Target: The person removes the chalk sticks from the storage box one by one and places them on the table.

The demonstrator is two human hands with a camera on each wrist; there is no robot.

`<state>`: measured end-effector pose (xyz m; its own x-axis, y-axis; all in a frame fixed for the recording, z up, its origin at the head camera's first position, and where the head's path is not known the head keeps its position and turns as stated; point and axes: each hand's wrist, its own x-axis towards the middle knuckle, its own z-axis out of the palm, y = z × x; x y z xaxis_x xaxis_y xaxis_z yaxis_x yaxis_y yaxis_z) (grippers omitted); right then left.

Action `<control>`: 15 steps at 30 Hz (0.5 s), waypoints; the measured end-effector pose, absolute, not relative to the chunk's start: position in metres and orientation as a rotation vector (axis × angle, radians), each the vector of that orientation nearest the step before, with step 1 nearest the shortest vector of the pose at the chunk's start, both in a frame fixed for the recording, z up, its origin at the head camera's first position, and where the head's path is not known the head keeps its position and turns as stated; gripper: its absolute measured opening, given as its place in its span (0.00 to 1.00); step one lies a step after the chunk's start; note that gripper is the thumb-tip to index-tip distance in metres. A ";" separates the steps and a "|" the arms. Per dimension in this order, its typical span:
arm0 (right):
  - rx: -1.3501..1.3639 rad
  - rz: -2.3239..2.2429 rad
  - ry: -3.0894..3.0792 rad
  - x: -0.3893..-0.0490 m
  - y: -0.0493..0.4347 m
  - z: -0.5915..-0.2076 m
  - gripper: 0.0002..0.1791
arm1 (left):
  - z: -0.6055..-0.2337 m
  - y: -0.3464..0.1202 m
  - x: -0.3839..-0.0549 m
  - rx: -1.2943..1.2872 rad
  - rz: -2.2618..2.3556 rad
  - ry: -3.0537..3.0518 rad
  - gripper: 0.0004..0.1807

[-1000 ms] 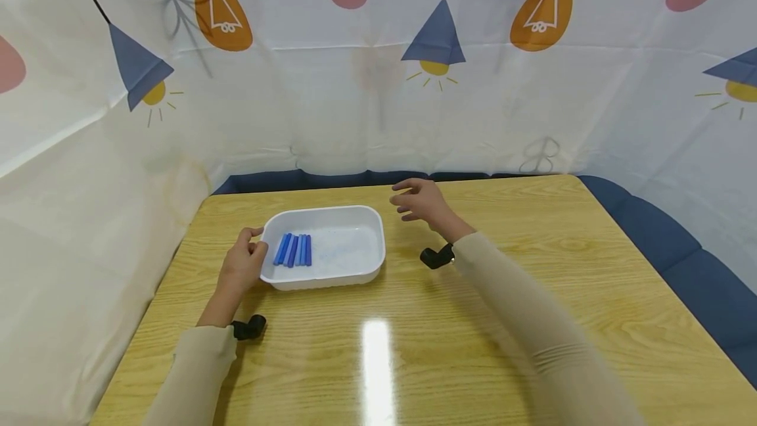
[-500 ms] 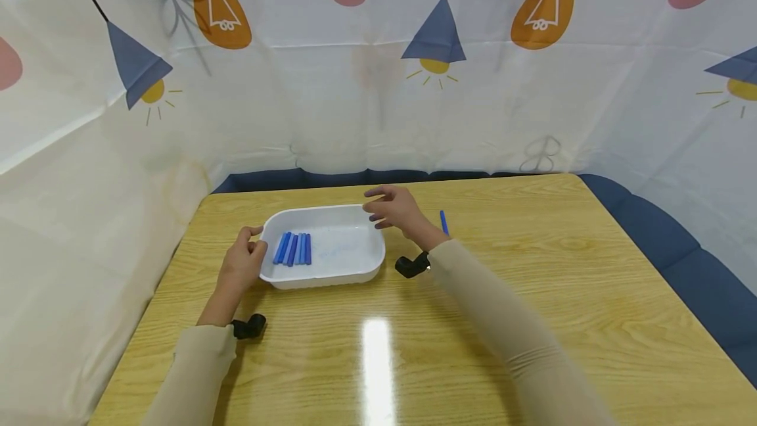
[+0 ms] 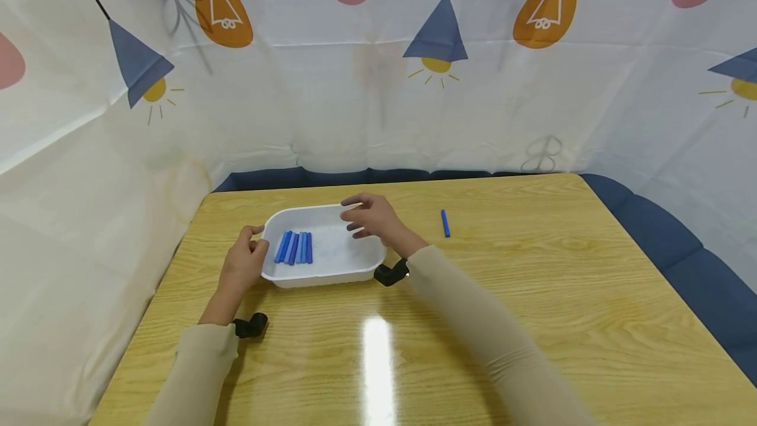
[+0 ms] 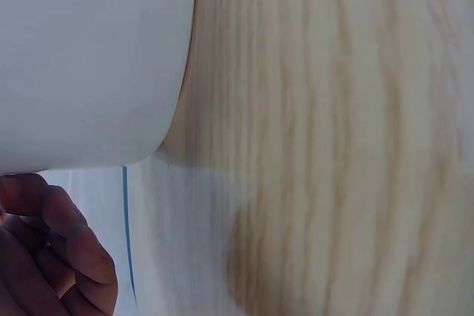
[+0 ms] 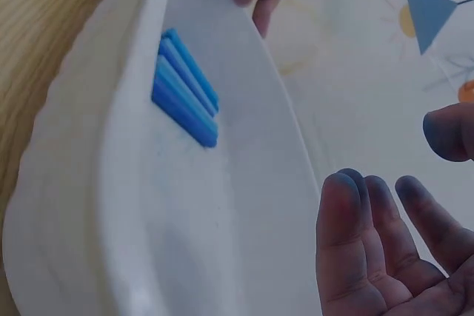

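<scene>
A white plastic tray (image 3: 349,256) stands on the table, with several blue chalk sticks (image 3: 294,248) side by side in its left part. My left hand (image 3: 239,260) holds the tray's left edge; in the left wrist view its curled fingers (image 4: 83,257) show at the rim. Over the tray's right part hovers my right hand (image 3: 374,219), fingers spread and loosely bent, holding nothing. Bluish stains mark its fingertips (image 5: 342,196) in the right wrist view. One more blue chalk stick (image 3: 445,223) lies alone on the table, right of the tray.
The wooden table (image 3: 532,294) reaches towards a dark blue padded edge (image 3: 656,242) at the back and right. A white curtain (image 3: 331,104) printed with lamps and bulbs hangs behind and at both sides. Faint blue dust marks the tray floor.
My right hand has moved left from beside the tray to over its right part, uncovering the lone chalk stick on the table. My left hand stays at the tray's edge.
</scene>
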<state>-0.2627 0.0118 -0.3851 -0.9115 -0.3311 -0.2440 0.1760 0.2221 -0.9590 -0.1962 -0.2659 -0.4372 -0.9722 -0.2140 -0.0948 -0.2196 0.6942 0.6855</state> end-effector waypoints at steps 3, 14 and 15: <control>-0.153 -1.734 2.076 -0.261 0.004 -0.385 0.21 | -0.436 -0.265 -0.196 -0.375 1.165 2.883 0.29; -0.097 -1.785 1.974 -0.256 -0.022 -0.393 0.18 | -0.436 -0.264 -0.194 -0.346 1.152 2.925 0.28; -0.100 -1.791 1.966 -0.256 -0.024 -0.394 0.18 | -0.436 -0.264 -0.194 -0.341 1.151 2.932 0.27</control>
